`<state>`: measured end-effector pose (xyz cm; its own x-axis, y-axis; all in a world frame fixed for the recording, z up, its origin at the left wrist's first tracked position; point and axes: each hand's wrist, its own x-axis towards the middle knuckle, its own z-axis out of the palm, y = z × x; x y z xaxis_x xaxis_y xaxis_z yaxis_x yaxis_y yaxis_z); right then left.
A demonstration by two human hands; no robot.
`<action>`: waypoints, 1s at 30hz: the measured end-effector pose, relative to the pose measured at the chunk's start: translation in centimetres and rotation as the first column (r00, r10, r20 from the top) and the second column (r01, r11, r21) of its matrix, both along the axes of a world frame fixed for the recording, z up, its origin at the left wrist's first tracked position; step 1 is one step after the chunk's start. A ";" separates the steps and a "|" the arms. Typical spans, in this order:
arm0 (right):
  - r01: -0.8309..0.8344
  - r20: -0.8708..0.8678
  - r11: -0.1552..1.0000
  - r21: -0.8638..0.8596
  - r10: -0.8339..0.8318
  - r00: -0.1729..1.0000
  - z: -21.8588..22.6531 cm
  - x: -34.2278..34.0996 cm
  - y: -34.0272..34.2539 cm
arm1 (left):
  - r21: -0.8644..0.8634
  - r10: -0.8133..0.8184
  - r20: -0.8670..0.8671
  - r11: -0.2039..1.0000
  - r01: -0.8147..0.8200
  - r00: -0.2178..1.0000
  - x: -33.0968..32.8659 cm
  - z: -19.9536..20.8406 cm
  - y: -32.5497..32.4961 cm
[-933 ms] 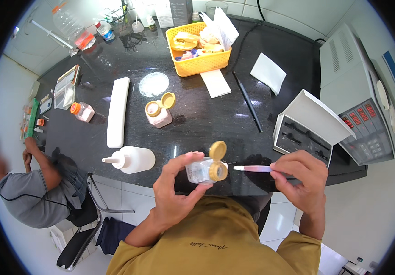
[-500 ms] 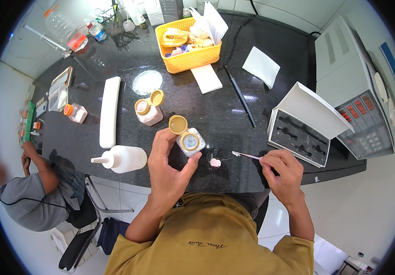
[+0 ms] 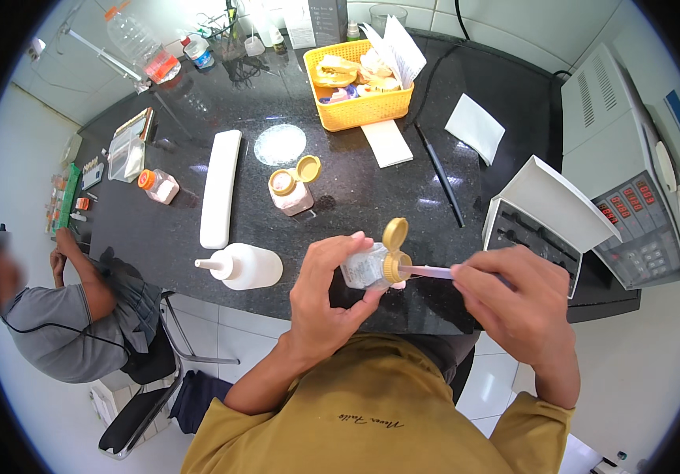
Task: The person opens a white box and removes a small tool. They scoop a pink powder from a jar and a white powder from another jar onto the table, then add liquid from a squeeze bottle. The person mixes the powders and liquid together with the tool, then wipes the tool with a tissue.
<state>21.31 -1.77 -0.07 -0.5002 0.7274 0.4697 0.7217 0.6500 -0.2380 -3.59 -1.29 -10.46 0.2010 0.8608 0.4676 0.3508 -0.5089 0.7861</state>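
A small clear jar [image 3: 362, 268] with a gold flip lid [image 3: 394, 235] lies tilted in my left hand [image 3: 320, 296], its mouth turned toward the right. The fingers and thumb grip it from both sides. My right hand [image 3: 525, 308] pinches a thin lilac stick tool [image 3: 433, 272], whose tip is at or inside the jar's mouth; the tip itself is hidden. A little pink lump [image 3: 400, 286] shows partly below the jar's mouth. Farther off stands another gold-lidded jar [image 3: 293, 199] with pinkish contents, its lid raised. To the left of my left hand is a white squeeze bottle [image 3: 255, 266].
On the dark counter are a long white case [image 3: 220, 189], an orange-capped jar [image 3: 160, 186], a yellow basket [image 3: 368, 112], a dark pen-like tool [image 3: 441, 178] and an open white box [image 3: 541, 207]. A machine with red digits [image 3: 628, 197] stands right. A person [image 3: 63, 316] sits left.
My left hand has lifted the jar and tipped it to the right. My right hand has brought the stick tool over to the jar's mouth. The whole view has shifted slightly.
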 end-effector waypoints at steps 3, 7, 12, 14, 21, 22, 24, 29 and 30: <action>-0.066 0.140 0.997 -0.031 0.069 0.988 0.4 -1.3 0.9 | 0.017 -0.035 0.070 0.999 0.033 0.997 0.1 -0.7 -0.1; -0.106 0.190 0.992 -0.071 0.118 0.975 0.0 -2.5 1.4 | 0.021 -0.049 0.065 0.999 0.047 0.997 0.2 -0.5 -0.1; -0.103 0.078 0.989 -0.105 0.111 0.991 -0.9 -2.2 1.7 | 0.022 -0.031 0.105 0.999 0.029 0.994 0.2 -0.6 -0.1; -0.084 0.007 0.987 -0.136 0.086 0.996 -0.8 -1.8 1.6 | 0.017 -0.048 0.072 0.999 0.047 0.996 0.0 -0.5 0.0; -0.023 -0.070 0.986 -0.166 0.012 0.997 -0.8 -0.6 1.2 | -0.018 -0.066 0.094 0.998 0.068 0.993 0.0 -0.4 0.1; -0.017 -0.085 0.985 -0.171 0.003 0.996 -0.8 -0.5 1.2 | -0.022 -0.054 0.117 0.998 0.057 0.992 0.1 -0.4 0.0; -0.009 -0.111 0.984 -0.175 -0.011 0.994 -0.7 -0.3 1.1 | -0.033 -0.029 0.165 0.999 0.035 0.986 0.3 -0.6 -0.1; 0.014 -0.169 0.992 -0.126 -0.036 0.985 -1.1 0.3 0.8 | -0.097 -0.068 0.148 0.992 0.083 0.987 0.1 -0.5 -0.1; 0.025 -0.174 0.992 -0.123 -0.046 0.984 -1.0 0.5 0.7 | -0.122 -0.066 0.164 0.989 0.086 0.984 0.2 -0.4 -0.1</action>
